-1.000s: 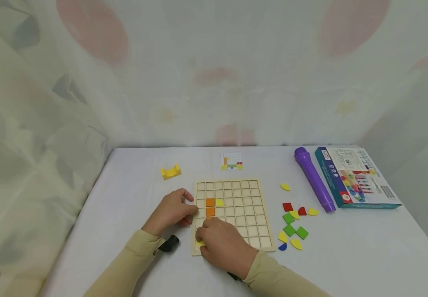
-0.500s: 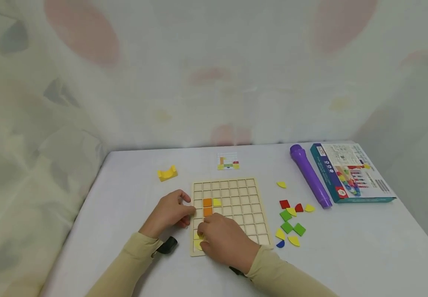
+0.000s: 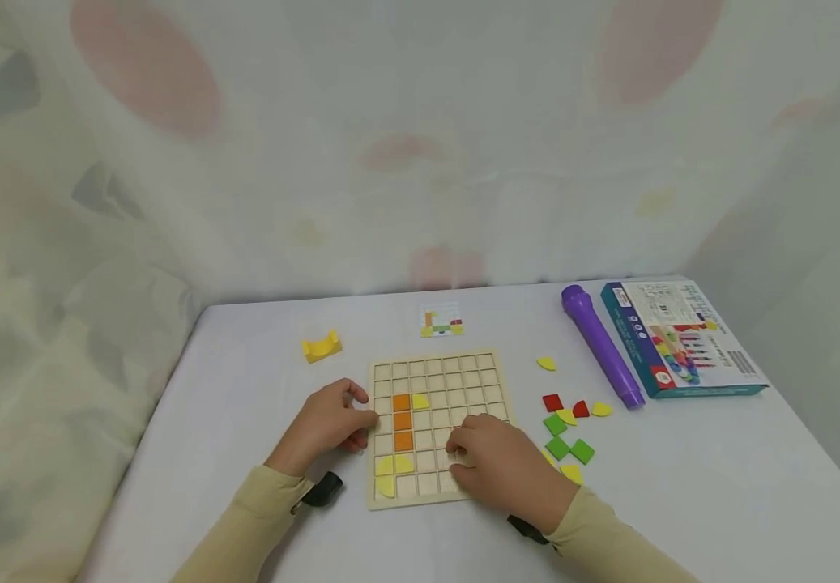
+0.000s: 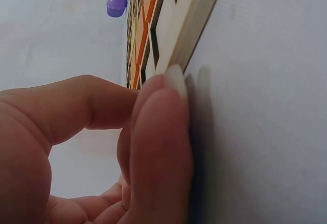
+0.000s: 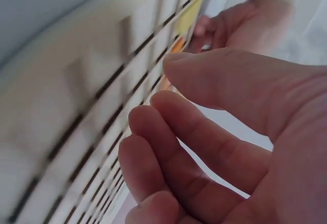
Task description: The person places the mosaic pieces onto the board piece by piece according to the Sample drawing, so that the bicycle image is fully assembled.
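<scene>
Left hand at the edge, right hand above the pale wooden grid board!
Head view: three orange square tiles and four yellow tiles sit in the board's cells; to its right lie three green square tiles, one red square tile, one red rounded tile and five loose yellow pieces, one mostly hidden. Left wrist: loosely bent fingers and thumb right by the rim, contact hard to tell. Right wrist: fingers gently curved, thumb apart, just a bare gap between!
</scene>
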Available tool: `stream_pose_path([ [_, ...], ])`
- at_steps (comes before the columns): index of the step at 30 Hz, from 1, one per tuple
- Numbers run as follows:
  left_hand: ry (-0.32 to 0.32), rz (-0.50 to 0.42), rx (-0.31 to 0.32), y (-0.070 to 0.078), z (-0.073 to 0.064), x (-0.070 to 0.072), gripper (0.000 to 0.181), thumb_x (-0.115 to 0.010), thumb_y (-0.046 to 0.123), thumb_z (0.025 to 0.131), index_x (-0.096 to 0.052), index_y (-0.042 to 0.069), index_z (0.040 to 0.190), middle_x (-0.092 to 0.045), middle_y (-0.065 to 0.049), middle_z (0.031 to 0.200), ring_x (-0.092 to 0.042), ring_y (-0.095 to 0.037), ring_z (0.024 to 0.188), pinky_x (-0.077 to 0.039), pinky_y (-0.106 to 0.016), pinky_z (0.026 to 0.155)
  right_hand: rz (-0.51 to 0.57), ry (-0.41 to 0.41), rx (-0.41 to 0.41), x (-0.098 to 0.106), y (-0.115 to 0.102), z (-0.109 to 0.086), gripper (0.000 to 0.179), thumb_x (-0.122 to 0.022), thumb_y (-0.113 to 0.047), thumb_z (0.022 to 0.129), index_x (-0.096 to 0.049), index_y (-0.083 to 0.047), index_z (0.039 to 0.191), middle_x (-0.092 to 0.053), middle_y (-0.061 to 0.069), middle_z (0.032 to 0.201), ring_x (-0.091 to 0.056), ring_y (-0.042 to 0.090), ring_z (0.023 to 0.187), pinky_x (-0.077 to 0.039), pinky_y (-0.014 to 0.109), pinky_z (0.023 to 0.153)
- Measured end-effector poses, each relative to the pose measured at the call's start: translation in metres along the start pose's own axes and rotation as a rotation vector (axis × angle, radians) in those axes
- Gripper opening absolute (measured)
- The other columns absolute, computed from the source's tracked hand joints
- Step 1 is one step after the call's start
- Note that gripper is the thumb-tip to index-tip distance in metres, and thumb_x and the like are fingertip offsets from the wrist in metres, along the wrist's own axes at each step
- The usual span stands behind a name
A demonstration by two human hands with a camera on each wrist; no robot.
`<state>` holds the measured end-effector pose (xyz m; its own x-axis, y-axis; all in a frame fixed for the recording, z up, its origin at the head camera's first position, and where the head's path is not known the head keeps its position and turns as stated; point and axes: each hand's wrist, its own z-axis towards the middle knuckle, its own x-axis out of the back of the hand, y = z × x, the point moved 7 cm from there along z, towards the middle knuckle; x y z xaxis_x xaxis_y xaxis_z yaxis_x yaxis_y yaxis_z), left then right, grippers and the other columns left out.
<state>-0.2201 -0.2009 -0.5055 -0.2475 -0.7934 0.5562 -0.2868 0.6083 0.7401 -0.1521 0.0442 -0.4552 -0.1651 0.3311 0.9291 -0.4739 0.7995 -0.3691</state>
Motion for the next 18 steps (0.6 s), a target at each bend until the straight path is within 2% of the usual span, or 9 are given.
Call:
stream_pose_path([
  [7, 0.003, 0.013, 0.000, -0.004, 0.000, 0.001, 0.035, -0.081, 0.019, 0.088, -0.063, 0.008, 0.116, -0.072, -0.009, 0.076, -0.072, -0.019, 0.057, -0.060, -0.032, 0.060, 0.007, 0.024, -0.142, 0.014, 0.048, -0.026, 0.010, -0.081, -0.019, 0.090, -0.079, -0.018, 0.099, -0.066, -0.012, 0.092, -0.056, 0.005, 0.087, -0.056, 0.030, 0.080],
  [10, 0.003, 0.010, -0.005, -0.004, 0.000, 0.001, 0.034, -0.081, 0.019, 0.089, -0.062, 0.008, 0.116, -0.072, -0.009, 0.077, -0.072, -0.019, 0.057, -0.060, -0.032, 0.059, 0.000, 0.030, -0.216, 0.023, 0.070, -0.036, 0.012, -0.083, -0.020, 0.090, -0.078, -0.019, 0.102, -0.068, -0.011, 0.095, -0.059, 0.005, 0.090, -0.058, 0.032, 0.083],
  [15, 0.000, 0.007, -0.008, -0.003, 0.001, 0.000, 0.035, -0.081, 0.019, 0.089, -0.063, 0.008, 0.116, -0.072, -0.009, 0.078, -0.072, -0.019, 0.058, -0.060, -0.032, 0.059, -0.014, 0.050, -0.300, 0.046, 0.110, -0.051, 0.022, -0.085, -0.022, 0.092, -0.078, -0.016, 0.113, -0.072, -0.004, 0.106, -0.067, 0.015, 0.100, -0.062, 0.045, 0.094],
  [18, -0.002, 0.007, -0.011, -0.002, 0.002, 0.000, 0.036, -0.082, 0.020, 0.088, -0.063, 0.008, 0.117, -0.071, -0.009, 0.078, -0.072, -0.019, 0.057, -0.060, -0.032, 0.059, -0.041, 0.059, -0.345, 0.058, 0.135, -0.059, 0.027, -0.085, -0.024, 0.093, -0.078, -0.013, 0.117, -0.074, 0.001, 0.109, -0.069, 0.021, 0.101, -0.063, 0.050, 0.094],
])
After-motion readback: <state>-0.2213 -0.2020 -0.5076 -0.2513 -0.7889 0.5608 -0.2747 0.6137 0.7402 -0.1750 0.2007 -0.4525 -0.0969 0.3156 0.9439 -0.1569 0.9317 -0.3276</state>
